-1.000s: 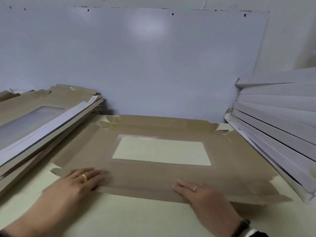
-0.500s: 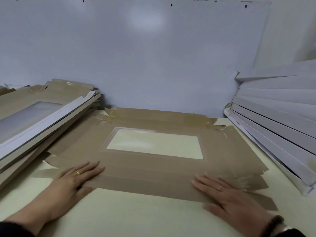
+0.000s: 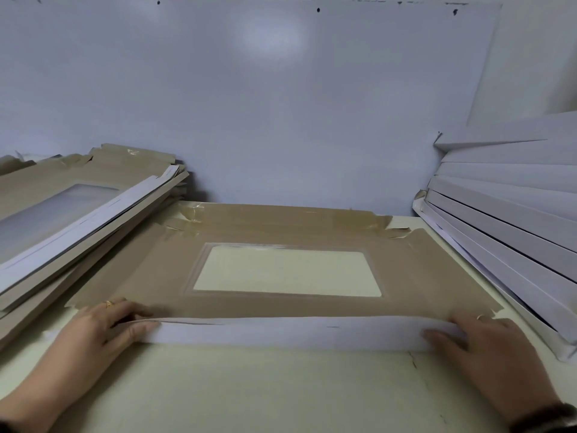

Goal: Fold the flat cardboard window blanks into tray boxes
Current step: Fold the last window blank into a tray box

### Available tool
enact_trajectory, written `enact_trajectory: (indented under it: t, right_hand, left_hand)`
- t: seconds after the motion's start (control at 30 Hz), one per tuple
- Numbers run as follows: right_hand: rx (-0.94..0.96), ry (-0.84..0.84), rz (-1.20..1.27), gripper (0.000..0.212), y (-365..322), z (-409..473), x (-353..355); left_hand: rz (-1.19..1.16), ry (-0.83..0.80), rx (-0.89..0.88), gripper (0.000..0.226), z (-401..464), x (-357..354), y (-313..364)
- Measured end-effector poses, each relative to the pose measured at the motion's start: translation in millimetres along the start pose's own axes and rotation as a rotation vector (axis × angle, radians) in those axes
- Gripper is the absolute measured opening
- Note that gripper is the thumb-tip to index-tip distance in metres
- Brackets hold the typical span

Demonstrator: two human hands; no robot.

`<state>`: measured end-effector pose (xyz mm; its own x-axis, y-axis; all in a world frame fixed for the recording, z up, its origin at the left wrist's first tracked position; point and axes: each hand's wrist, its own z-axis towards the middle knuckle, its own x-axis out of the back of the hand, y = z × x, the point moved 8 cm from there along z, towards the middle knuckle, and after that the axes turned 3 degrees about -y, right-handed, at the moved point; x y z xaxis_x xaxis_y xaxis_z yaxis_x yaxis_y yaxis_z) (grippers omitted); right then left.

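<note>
The cardboard blank (image 3: 281, 304) lies brown side up, long axis running left to right. Left hand (image 3: 103, 326) and right hand (image 3: 474, 342) each pinch its raised near flap (image 3: 287, 334), fingers curled.

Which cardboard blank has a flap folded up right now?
The blank lying flat on the table mid-frame: both hands, left hand and right hand, lift its near flap, white underside showing. The left stack's blanks lie untouched.

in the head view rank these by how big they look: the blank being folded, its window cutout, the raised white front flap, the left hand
1. Blank being folded: largest by far.
2. Window cutout.
3. Raised white front flap.
4. Left hand.

Flap and window look close, so that order is unsure; the hand sits nearest the camera, which inflates it.
</note>
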<state>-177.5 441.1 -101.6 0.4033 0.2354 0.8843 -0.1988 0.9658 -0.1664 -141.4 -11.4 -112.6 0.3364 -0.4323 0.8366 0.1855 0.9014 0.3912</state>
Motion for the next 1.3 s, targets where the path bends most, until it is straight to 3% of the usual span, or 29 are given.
enact_trajectory:
  t: [0.03,0.13,0.2,0.27,0.33,0.4,0.43,0.5,0.53,0.63,0.73,0.8,0.87,0.93,1.07,1.2,1.3]
  right_hand:
    - [-0.01,0.016,-0.029,0.053,1.3,2.8,-0.3]
    - [-0.029,-0.064,-0.13,0.033,8.6,11.7,-13.6]
    - [-0.065,-0.154,-0.198,0.04,7.3,16.6,-18.7]
    - [-0.021,-0.207,-0.266,0.054,1.4,22.0,-23.1]
    - [0.079,-0.28,-0.281,0.071,-17.5,24.1,-27.9]
    - [0.287,-0.191,-0.183,0.079,-56.0,21.7,-34.0]
    - [0.408,-0.142,-0.11,0.074,-83.4,15.2,-37.7]
    - [0.56,-0.228,0.021,0.046,-132.3,2.5,-52.7]
    - [0.566,-0.291,0.062,0.04,-146.9,0.0,-61.5]
    - [0.515,-0.433,0.169,0.053,-140.7,1.2,-85.0]
    - [0.487,-0.471,0.164,0.05,-100.4,1.2,-83.9]
    - [0.443,-0.495,0.15,0.049,-70.5,0.7,-78.5]
    - [0.392,-0.51,0.166,0.047,-44.7,-0.6,-70.7]
    - [0.319,-0.5,0.234,0.048,-21.5,-0.6,-63.9]
    - [0.201,-0.453,0.353,0.046,0.8,-0.5,-52.8]
    - [0.149,-0.351,0.289,0.037,14.4,3.4,-44.3]
    - [0.14,-0.207,0.242,0.015,17.2,6.1,-33.8]
  left_hand:
    - [0.013,0.022,0.023,0.004,1.6,1.1,-0.1]
    - [0.064,-0.011,0.073,0.022,2.0,-5.8,2.3]
    - [0.179,-0.038,0.062,0.01,4.7,-14.5,5.8]
    - [0.322,-0.06,0.019,0.029,8.0,-19.9,11.6]
    - [0.364,-0.076,-0.032,0.031,10.7,-24.5,26.7]
    - [0.262,-0.083,-0.131,0.043,12.9,-36.8,59.0]
    - [0.194,-0.134,-0.202,0.046,13.4,-51.0,81.0]
    - [0.15,-0.198,-0.377,0.038,12.8,-82.6,127.3]
    - [0.142,-0.272,-0.39,0.04,13.6,-100.3,141.5]
    - [0.088,-0.415,-0.281,0.056,14.5,-130.3,138.5]
    - [0.12,-0.463,-0.25,0.055,12.2,-121.5,111.2]
    - [0.133,-0.476,-0.234,0.068,10.0,-107.8,90.0]
    - [0.074,-0.465,-0.189,0.088,8.2,-92.0,66.2]
    - [-0.045,-0.389,-0.157,0.094,7.1,-72.1,44.9]
    - [-0.157,-0.259,-0.077,0.092,3.5,-42.8,9.7]
    - [-0.02,-0.189,-0.101,0.077,-0.2,-33.2,-3.1]
    - [0.089,-0.06,-0.176,0.066,0.6,-25.8,0.5]
